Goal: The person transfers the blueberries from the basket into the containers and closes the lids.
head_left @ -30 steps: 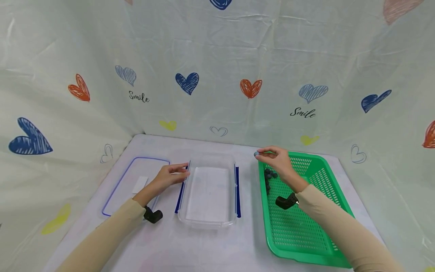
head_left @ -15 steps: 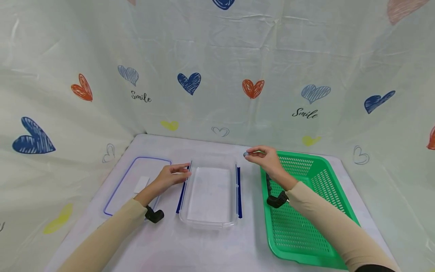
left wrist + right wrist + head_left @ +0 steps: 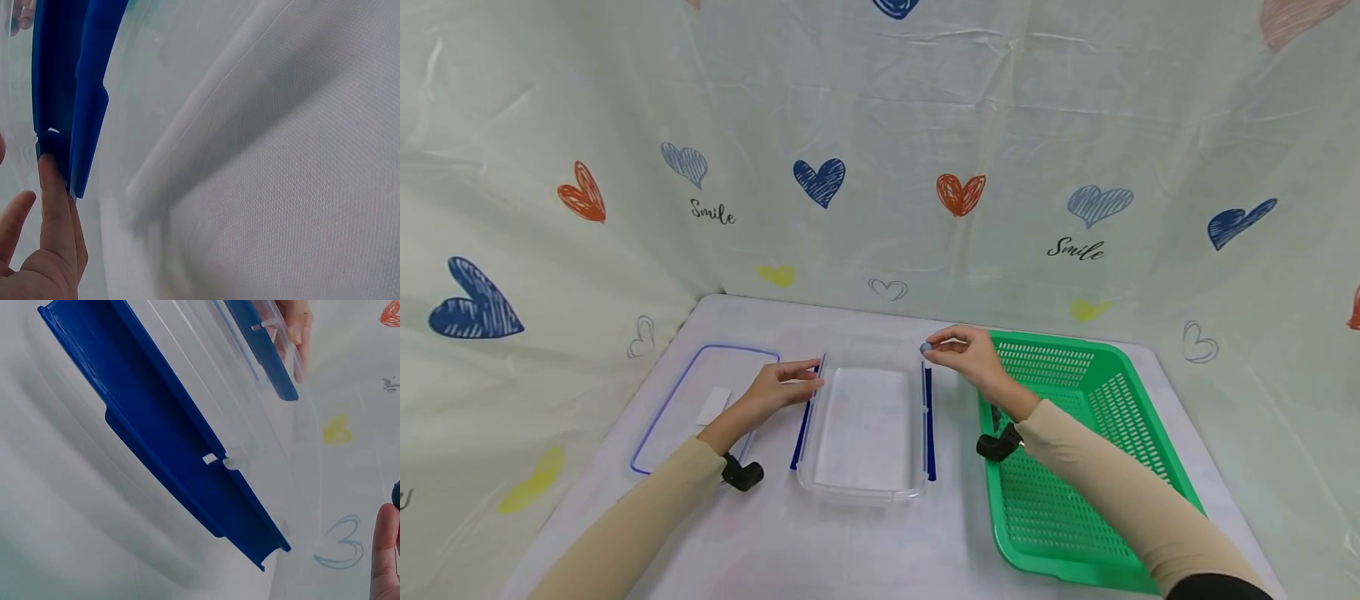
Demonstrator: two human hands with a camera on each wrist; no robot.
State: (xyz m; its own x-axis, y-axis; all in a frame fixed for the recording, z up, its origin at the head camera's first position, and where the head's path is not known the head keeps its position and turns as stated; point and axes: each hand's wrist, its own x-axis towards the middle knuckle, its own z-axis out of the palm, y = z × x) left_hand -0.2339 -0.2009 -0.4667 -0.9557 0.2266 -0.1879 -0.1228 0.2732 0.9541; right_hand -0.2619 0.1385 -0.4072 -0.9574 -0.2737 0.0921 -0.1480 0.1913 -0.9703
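Note:
My right hand [image 3: 966,354] pinches a blueberry [image 3: 926,347] between thumb and fingertips, over the far right corner of a clear plastic container [image 3: 861,492]. The berry shows at the edge of the right wrist view, above a fingertip [image 3: 385,540]. The container is lidless, with blue side latches [image 3: 169,425] folded down. My left hand [image 3: 771,396] holds its left rim near the far end. In the left wrist view, fingers [image 3: 56,219] lie against the blue latch [image 3: 90,125]. Dark berries [image 3: 996,417] show inside the green basket [image 3: 1011,550], mostly hidden behind my right wrist.
A clear lid with a blue seal [image 3: 658,412] lies on the left of the table [image 3: 850,558], a white label [image 3: 713,406] on it. The basket stands at the right. A curtain printed with hearts [image 3: 880,125] hangs behind and beside the table.
My right hand has carried the blueberry left, from above the basket's far left corner to the container's far right corner. My left hand stays at the container's left rim.

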